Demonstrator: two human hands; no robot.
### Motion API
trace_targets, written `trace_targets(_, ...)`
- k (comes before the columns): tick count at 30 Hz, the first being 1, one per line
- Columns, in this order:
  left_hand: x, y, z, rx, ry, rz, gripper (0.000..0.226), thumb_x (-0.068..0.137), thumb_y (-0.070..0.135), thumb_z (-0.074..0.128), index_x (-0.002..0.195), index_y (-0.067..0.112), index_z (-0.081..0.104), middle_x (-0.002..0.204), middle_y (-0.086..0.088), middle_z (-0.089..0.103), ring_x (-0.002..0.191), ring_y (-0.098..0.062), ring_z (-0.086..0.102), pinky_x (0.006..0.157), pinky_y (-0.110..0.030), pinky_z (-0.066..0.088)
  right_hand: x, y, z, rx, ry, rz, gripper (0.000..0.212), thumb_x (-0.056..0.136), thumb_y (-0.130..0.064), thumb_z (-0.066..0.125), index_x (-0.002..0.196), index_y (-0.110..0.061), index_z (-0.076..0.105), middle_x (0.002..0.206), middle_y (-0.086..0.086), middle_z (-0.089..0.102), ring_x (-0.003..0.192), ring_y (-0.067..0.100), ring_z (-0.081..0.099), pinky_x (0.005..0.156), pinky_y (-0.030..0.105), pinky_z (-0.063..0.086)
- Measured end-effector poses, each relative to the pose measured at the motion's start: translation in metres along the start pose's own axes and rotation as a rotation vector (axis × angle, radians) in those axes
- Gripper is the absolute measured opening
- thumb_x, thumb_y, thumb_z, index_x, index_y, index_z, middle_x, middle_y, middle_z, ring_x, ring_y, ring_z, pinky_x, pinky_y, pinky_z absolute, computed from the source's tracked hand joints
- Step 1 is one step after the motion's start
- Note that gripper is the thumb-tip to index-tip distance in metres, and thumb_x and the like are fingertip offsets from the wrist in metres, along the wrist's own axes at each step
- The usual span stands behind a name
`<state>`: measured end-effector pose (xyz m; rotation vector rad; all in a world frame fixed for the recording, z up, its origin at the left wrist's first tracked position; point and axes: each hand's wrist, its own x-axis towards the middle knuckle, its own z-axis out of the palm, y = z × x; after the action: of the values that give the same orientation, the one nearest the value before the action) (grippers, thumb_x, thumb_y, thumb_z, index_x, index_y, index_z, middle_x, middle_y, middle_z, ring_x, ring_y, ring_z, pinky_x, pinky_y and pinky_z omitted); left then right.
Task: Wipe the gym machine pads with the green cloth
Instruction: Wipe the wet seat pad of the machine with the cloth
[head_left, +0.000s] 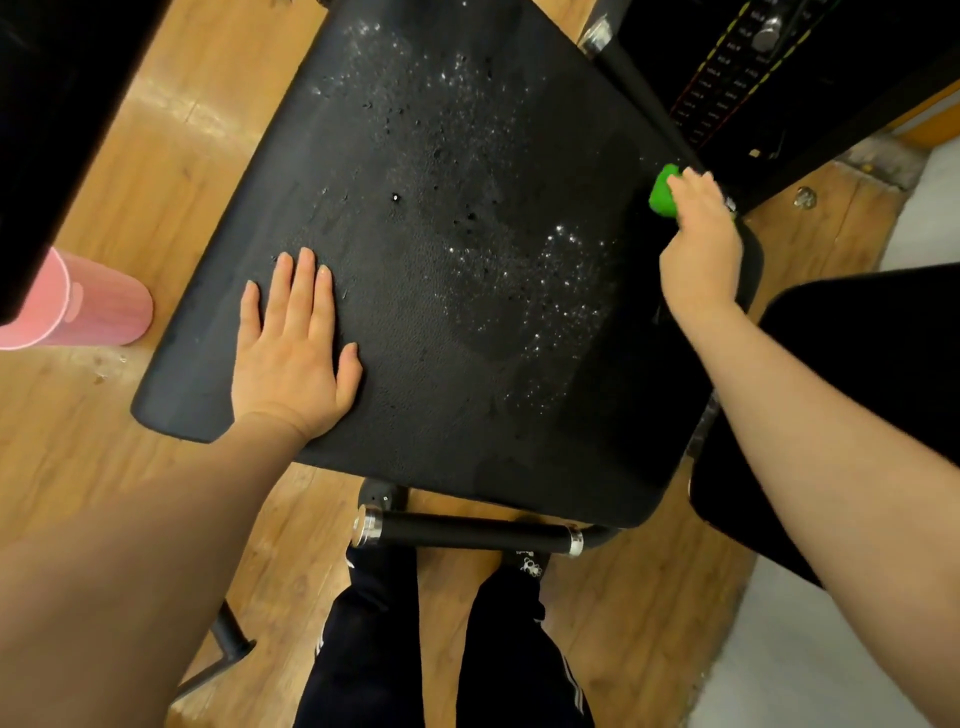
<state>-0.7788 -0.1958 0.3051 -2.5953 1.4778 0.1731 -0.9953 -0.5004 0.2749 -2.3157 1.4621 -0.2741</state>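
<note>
A large black seat pad (436, 322) of the gym machine fills the middle of the head view, speckled with wet droplets across its centre and far part. My left hand (293, 348) lies flat on the pad's near left area, fingers straight and spread. At the pad's right edge my right hand (698, 244) grips the bunched green cloth (662, 192), which pokes out past my fingers and touches the pad.
A pink cup (78, 306) lies on the wooden floor left of the pad. A black handle bar (467, 532) with chrome ends runs below the pad's near edge, above my legs. The weight stack (737, 67) stands at the far right.
</note>
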Motion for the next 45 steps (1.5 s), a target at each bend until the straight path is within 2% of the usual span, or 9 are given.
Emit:
trace_targets(4,-0.001,-0.001,0.003,-0.005,0.007,0.002,0.075,0.089,0.043,0.027,0.147,-0.005,0.027,0.155,-0.023,0.023,0.144,-0.038,0.017,0.117,-0.045,0.002,0.044,0.007,0.008,-0.016,-0.087,-0.014,0.065,0.086,0.016,0.03,0.144,-0.013,0.035,0.153,0.004,0.028,0.143,0.018,0.017,0.117,0.03,0.012)
trace_targets(12,0.0,-0.001,0.003,-0.012,0.0,0.0,0.074,0.087,0.04,0.03,0.145,-0.006,0.03,0.155,-0.024,0.025,0.143,-0.038,0.018,0.116,-0.047,0.003,0.034,0.004,0.017,-0.013,-0.085,0.043,0.062,0.09,0.013,0.033,0.146,-0.014,0.031,0.153,0.004,0.026,0.143,0.016,0.017,0.116,0.029,0.013)
trace_targets(22,0.001,0.002,0.002,-0.018,-0.011,-0.007,0.075,0.086,0.04,0.03,0.144,-0.007,0.031,0.154,-0.025,0.025,0.143,-0.04,0.019,0.116,-0.046,0.002,-0.081,-0.033,0.019,-0.116,-0.199,-0.07,0.072,0.08,0.02,0.037,0.146,-0.006,0.025,0.154,0.011,0.023,0.143,0.024,0.014,0.115,0.04,0.023)
trace_targets(25,0.001,0.001,0.001,-0.014,-0.011,-0.008,0.075,0.087,0.04,0.03,0.145,-0.007,0.031,0.154,-0.025,0.025,0.143,-0.04,0.019,0.116,-0.045,0.001,-0.122,-0.037,0.028,-0.124,-0.218,-0.122,0.063,0.084,0.011,0.048,0.144,-0.003,0.03,0.15,0.014,0.03,0.141,0.028,0.021,0.115,0.039,0.02)
trace_targets(28,0.001,0.001,0.001,-0.01,-0.004,-0.006,0.075,0.088,0.041,0.029,0.146,-0.006,0.029,0.155,-0.024,0.024,0.144,-0.039,0.018,0.116,-0.044,-0.001,-0.16,-0.037,0.033,-0.076,-0.223,-0.191,0.054,0.083,-0.001,0.063,0.135,-0.001,0.045,0.141,0.015,0.045,0.134,0.031,0.037,0.108,0.041,0.03)
trace_targets(34,0.0,0.002,0.001,-0.005,-0.003,-0.003,0.075,0.089,0.042,0.027,0.147,-0.005,0.027,0.156,-0.024,0.023,0.145,-0.039,0.016,0.116,-0.049,0.003,-0.217,-0.034,0.039,-0.06,-0.239,-0.293,0.057,0.069,0.0,0.077,0.123,-0.006,0.059,0.128,0.009,0.058,0.123,0.028,0.051,0.1,0.042,0.037)
trace_targets(36,0.0,0.001,0.001,-0.007,0.004,0.0,0.075,0.089,0.042,0.027,0.147,-0.005,0.027,0.155,-0.024,0.023,0.145,-0.039,0.016,0.116,-0.051,0.005,-0.226,-0.034,0.04,-0.058,-0.223,-0.309,0.057,0.067,0.001,0.079,0.12,-0.006,0.061,0.125,0.008,0.061,0.122,0.027,0.051,0.098,0.044,0.035)
trace_targets(40,0.0,0.001,0.002,-0.012,0.015,0.002,0.074,0.089,0.041,0.028,0.146,-0.006,0.028,0.155,-0.024,0.023,0.144,-0.039,0.017,0.116,-0.05,0.004,-0.246,-0.036,0.043,0.006,-0.215,-0.32,0.05,0.072,0.003,0.072,0.12,-0.007,0.061,0.126,0.008,0.06,0.126,0.02,0.036,0.097,0.05,0.036)
trace_targets(45,-0.001,0.001,0.002,0.0,0.013,-0.001,0.075,0.089,0.043,0.025,0.148,-0.004,0.025,0.157,-0.023,0.021,0.145,-0.037,0.014,0.117,-0.05,0.004,-0.25,-0.028,0.04,0.001,-0.245,-0.406,0.051,0.073,0.004,0.071,0.121,-0.008,0.06,0.126,0.008,0.06,0.125,0.024,0.044,0.098,0.046,0.035)
